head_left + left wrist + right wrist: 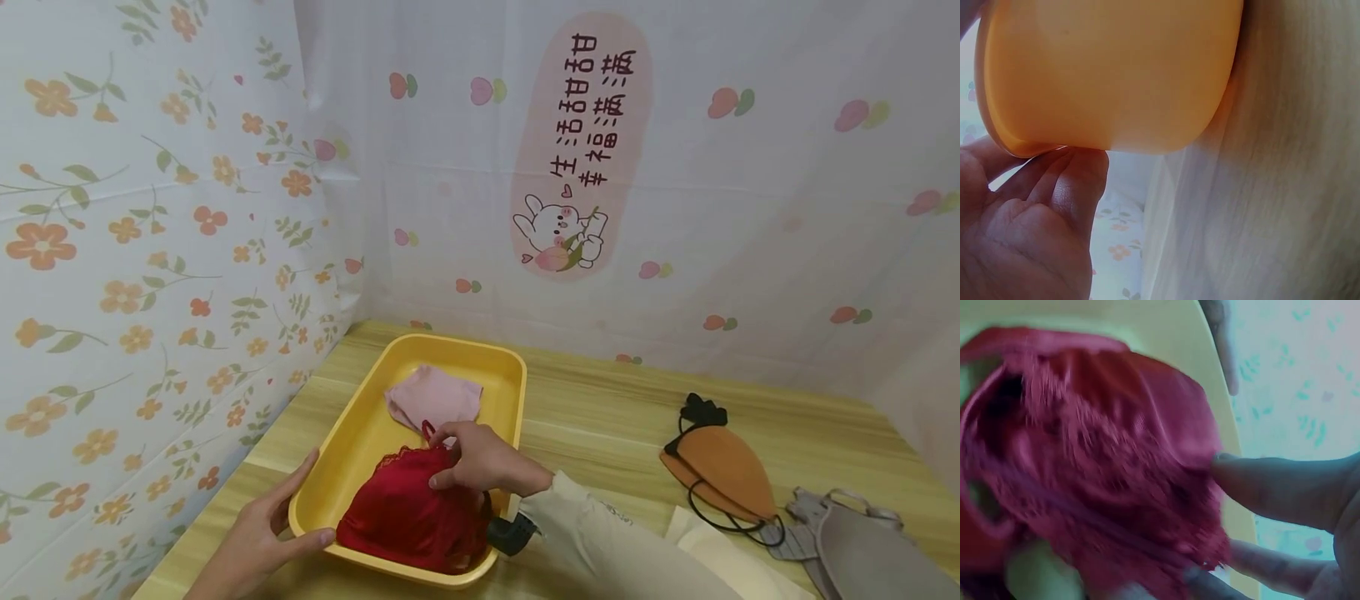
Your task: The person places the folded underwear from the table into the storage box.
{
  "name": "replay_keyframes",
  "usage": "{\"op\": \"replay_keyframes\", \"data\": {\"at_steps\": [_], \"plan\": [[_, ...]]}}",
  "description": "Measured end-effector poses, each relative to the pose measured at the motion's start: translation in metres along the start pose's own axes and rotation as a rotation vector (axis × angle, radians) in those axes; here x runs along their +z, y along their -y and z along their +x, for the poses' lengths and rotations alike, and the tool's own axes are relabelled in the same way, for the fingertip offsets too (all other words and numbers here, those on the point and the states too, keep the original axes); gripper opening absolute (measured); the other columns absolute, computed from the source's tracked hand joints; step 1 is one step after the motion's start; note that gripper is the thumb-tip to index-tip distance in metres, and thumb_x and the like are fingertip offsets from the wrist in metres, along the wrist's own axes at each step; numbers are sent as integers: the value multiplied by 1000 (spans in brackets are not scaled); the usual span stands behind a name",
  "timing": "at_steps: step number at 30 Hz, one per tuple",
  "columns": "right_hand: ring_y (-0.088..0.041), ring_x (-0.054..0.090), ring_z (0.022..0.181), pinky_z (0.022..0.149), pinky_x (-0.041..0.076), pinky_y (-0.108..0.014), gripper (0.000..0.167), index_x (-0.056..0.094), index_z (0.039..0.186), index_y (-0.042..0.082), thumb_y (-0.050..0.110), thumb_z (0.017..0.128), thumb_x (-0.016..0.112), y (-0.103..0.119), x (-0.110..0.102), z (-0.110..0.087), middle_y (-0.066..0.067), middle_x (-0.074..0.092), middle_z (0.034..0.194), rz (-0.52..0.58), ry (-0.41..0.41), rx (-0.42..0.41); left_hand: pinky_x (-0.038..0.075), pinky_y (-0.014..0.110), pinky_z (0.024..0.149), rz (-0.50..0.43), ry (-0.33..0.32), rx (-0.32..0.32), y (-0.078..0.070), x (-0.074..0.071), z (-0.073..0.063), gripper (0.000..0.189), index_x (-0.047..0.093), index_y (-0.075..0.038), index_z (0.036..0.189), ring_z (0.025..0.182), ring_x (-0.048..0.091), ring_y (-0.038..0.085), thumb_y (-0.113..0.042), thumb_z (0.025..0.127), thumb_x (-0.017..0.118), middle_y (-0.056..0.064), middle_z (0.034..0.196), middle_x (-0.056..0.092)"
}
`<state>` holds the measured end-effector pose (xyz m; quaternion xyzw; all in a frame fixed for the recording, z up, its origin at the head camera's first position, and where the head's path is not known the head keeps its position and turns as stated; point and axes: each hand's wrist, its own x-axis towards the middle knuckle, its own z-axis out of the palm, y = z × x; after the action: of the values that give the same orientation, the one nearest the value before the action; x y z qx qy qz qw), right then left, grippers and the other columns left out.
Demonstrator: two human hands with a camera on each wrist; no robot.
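A red satin bra with lace trim (408,508) lies in the near end of a yellow plastic tray (360,446). My right hand (483,458) pinches the bra near its lace edge and strap, thumb against one cup; the right wrist view shows the red lace (1116,450) close up, slightly blurred. With my left hand (258,529) I hold the tray at its near left corner, thumb on the rim and fingers along the outer wall, as the left wrist view also shows. Behind the bra, a folded pale pink cloth garment (435,396) sits in the tray.
Right of the tray, an orange-brown bra (727,467) with dark straps lies on the wood-patterned table (592,417). Near it are a cream garment (723,554), partly behind my sleeve, and a grey garment (862,542). Flower-printed cloth (150,250) hangs at the left, more cloth behind.
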<state>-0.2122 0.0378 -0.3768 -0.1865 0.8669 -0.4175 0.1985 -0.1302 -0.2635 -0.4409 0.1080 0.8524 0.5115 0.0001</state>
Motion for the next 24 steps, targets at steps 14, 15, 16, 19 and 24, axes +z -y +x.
{"op": "replay_keyframes", "data": {"at_steps": [14,15,16,19,24], "plan": [[-20,67,65,55,60,-32,30,67,112,7,16,86,80,-1,-14,-10,-9,76,88,-33,19,23,52,11,87,-17,-2,14,-3,0,0,89,26,-7,160,118,46,-19,-13,87,78,30,158,34],[-20,67,64,56,59,-30,30,68,111,6,17,86,79,-2,-15,-11,-9,76,88,-40,16,12,52,11,87,-16,0,11,-3,0,0,90,26,-7,160,118,46,-19,-13,87,78,30,158,34],[-21,69,66,57,59,-30,30,67,112,5,17,87,79,-2,-17,-11,-9,76,88,-44,14,1,52,11,87,-17,1,9,-3,0,0,89,26,-8,160,118,46,-19,-13,87,78,30,158,33],[-23,72,69,61,59,-29,33,66,114,1,17,88,78,-4,-23,-13,-10,76,89,-53,1,-34,52,10,87,-19,2,14,-4,0,0,89,25,-7,160,118,46,-19,-12,87,78,30,158,33],[-25,72,74,67,61,-31,34,66,118,2,21,91,75,-9,-36,-20,-9,73,91,-28,-17,-34,53,12,86,0,0,16,-4,0,-1,89,25,-6,160,118,47,-19,-12,88,77,30,158,34]]}}
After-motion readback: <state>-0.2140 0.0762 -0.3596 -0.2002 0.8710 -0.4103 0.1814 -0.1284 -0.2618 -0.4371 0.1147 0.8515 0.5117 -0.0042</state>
